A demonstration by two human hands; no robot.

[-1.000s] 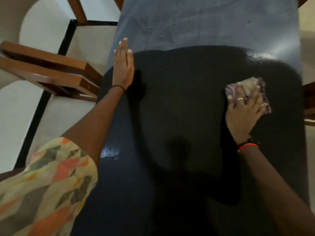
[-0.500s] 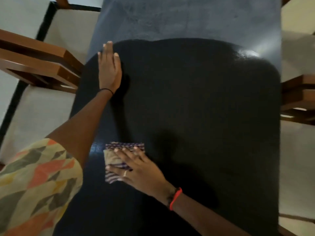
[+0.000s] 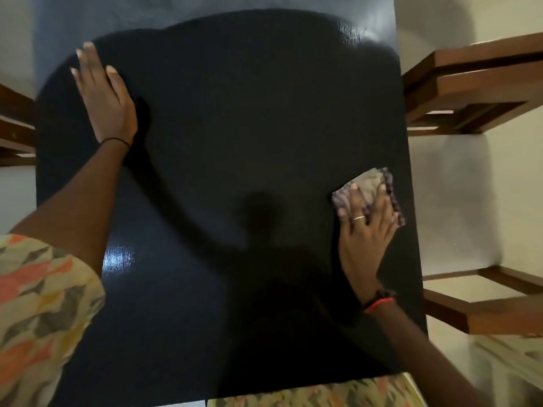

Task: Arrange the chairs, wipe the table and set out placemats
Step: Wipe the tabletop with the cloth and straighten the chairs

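The cloth, soft, perhaps damp, handles best pinned from above; right hand presses it straight-fingered, no curled grip; left hand lies flat on the worktop.

Dark glossy table filled most of the view, its far end a paler blue-grey, with a glare patch near its left edge and another at the far right corner. A brown wood chair stood close against the table's right side, a second frame nearer on the same side, and a left frame was cut off at the picture's edge. Floor was pale cream, with a soft curved shadow far right; light dim, warm.
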